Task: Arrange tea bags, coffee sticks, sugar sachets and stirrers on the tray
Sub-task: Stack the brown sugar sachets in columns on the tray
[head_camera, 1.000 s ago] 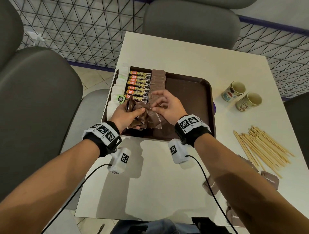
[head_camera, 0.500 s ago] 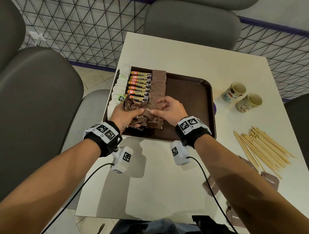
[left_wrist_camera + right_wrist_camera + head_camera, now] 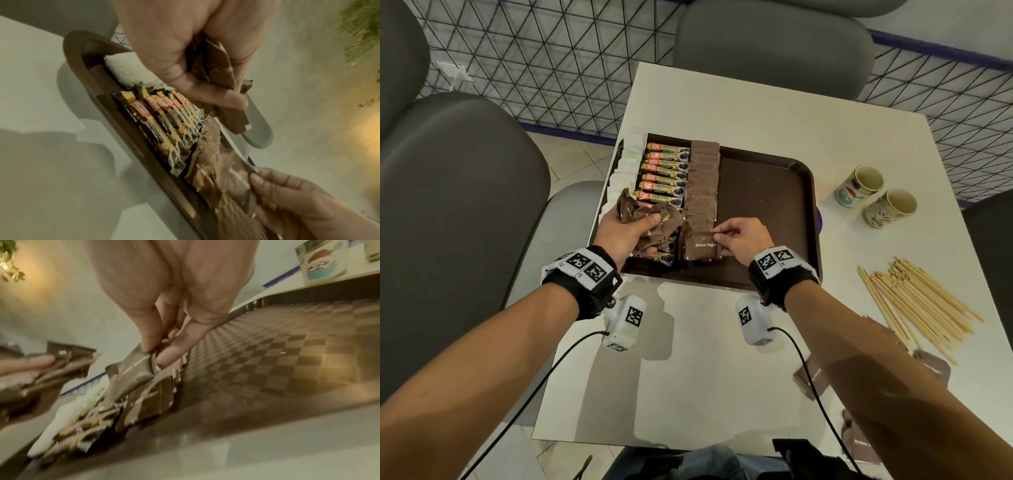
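Dark brown plastic tray [image 3: 763, 192], rounded at the corners and embossed with a fine checker texture, set toward the table's [image 3: 756, 113] left edge. Along the tray's left rim, a column of soft white paper tea bags [image 3: 624, 168]; just beside it, a neat row of glossy coffee sticks [image 3: 664, 171], narrow and flat, black and gold with orange labels, crimped at the ends; next to those, an overlapping column of matte brown square sugar sachets [image 3: 703, 178] running from the tray's far edge to its near edge. Left hand [image 3: 625, 236] above the tray's near left corner, fingers and thumb curled tight round a crumpled bunch of brown sachets [image 3: 650, 219], the packets fanned and creased. Right hand [image 3: 744, 236] at the near end of the sachet column, thumb and fingertips [image 3: 166, 356] pinched on the right edge of one flat sachet [image 3: 700, 245] printed "Brown Sugar", lying on the others near the tray's front rim. Right half of the tray bare. On the table's right side, a loose pile of thin pale wooden stirrers [image 3: 914, 301], well apart from the tray; beyond them two printed paper cups [image 3: 876, 195], side by side near the right edge. A few more brown sachets [image 3: 808, 377] scattered at the near right corner, partly hidden by the forearm.
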`<action>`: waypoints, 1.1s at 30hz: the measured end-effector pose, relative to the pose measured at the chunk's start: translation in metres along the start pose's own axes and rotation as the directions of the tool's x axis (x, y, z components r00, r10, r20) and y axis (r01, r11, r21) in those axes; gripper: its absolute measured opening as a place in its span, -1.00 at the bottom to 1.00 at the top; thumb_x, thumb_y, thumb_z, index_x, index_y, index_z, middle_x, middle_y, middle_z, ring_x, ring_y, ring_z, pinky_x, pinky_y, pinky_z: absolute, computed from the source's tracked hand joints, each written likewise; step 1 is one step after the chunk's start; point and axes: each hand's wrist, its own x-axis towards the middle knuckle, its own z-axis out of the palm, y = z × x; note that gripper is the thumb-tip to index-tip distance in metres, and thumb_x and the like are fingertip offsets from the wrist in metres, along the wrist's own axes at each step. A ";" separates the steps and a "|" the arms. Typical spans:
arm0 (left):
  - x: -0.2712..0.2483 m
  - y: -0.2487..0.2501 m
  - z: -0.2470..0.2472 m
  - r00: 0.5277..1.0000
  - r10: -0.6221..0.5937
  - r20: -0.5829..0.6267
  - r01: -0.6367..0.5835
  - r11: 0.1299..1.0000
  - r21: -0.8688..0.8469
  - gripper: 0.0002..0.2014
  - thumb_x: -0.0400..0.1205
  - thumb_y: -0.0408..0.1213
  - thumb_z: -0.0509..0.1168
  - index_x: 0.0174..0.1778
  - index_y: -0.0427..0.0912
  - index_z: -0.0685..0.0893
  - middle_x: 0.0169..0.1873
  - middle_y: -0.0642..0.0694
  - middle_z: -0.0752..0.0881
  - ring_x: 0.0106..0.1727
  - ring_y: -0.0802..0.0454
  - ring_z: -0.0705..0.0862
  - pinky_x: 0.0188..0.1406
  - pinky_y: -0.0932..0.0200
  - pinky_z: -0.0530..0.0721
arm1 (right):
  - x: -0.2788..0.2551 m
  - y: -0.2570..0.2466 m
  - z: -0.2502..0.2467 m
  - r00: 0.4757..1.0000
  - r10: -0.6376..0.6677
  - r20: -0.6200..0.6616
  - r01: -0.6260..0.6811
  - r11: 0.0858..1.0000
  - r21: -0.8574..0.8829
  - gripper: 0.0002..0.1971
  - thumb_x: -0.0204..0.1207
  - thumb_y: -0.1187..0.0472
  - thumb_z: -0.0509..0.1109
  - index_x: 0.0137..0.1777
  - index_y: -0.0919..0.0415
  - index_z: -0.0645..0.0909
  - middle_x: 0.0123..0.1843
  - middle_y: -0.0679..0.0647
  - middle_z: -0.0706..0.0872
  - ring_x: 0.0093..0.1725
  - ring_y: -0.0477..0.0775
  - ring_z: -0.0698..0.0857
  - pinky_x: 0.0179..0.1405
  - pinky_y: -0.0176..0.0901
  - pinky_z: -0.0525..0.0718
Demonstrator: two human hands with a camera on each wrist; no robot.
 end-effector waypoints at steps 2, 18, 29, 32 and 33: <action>0.000 0.001 0.001 1.000 0.005 -0.004 -0.005 1.000 -0.013 -0.78 0.57 -0.39 0.41 0.13 -0.26 0.66 -0.24 -0.09 0.77 -0.43 0.09 0.78 -0.61 0.27 0.65 | -0.003 0.003 0.008 1.000 0.001 0.002 -0.001 0.998 -0.068 -0.94 0.49 0.33 0.46 -0.09 0.20 0.74 -0.30 0.05 0.67 -0.25 0.00 0.70 -0.09 -0.17 0.79; -0.002 -0.001 -0.001 1.000 -0.007 0.021 0.007 1.000 0.008 -0.65 0.57 -0.36 0.41 0.27 -0.32 0.62 -0.18 -0.14 0.78 -0.40 0.10 0.79 -0.60 0.29 0.64 | -0.008 0.011 0.027 0.995 0.094 -0.035 -0.094 0.996 -0.011 -0.95 0.46 0.38 0.49 -0.10 0.30 0.71 -0.37 0.02 0.63 -0.26 0.02 0.73 -0.19 -0.20 0.79; -0.002 0.000 0.003 0.999 -0.011 0.044 0.011 1.000 -0.007 -0.72 0.57 -0.36 0.42 0.19 -0.22 0.63 -0.19 -0.13 0.77 -0.40 0.08 0.79 -0.60 0.27 0.64 | -0.006 0.012 0.029 0.994 0.109 -0.026 -0.108 0.994 0.020 -0.92 0.46 0.36 0.50 -0.20 0.23 0.65 -0.34 0.08 0.65 -0.32 0.00 0.73 -0.32 -0.29 0.78; -0.003 0.000 0.005 0.999 -0.021 0.048 0.022 1.000 -0.012 -0.72 0.57 -0.37 0.42 0.19 -0.22 0.63 -0.17 -0.13 0.77 -0.40 0.08 0.79 -0.61 0.26 0.65 | -0.006 0.009 0.026 0.994 0.095 -0.053 -0.097 0.995 -0.034 -0.89 0.44 0.22 0.54 -0.19 0.21 0.66 -0.37 0.04 0.69 -0.36 -0.05 0.74 -0.29 -0.23 0.79; -0.003 0.000 0.005 0.998 -0.025 0.052 0.025 1.000 -0.011 -0.71 0.57 -0.37 0.42 0.20 -0.23 0.63 -0.16 -0.13 0.77 -0.40 0.08 0.78 -0.61 0.26 0.65 | -0.006 0.006 0.024 0.994 0.073 -0.082 -0.079 0.995 -0.068 -0.86 0.45 0.14 0.52 -0.19 0.19 0.66 -0.34 0.06 0.72 -0.34 -0.02 0.76 -0.26 -0.20 0.79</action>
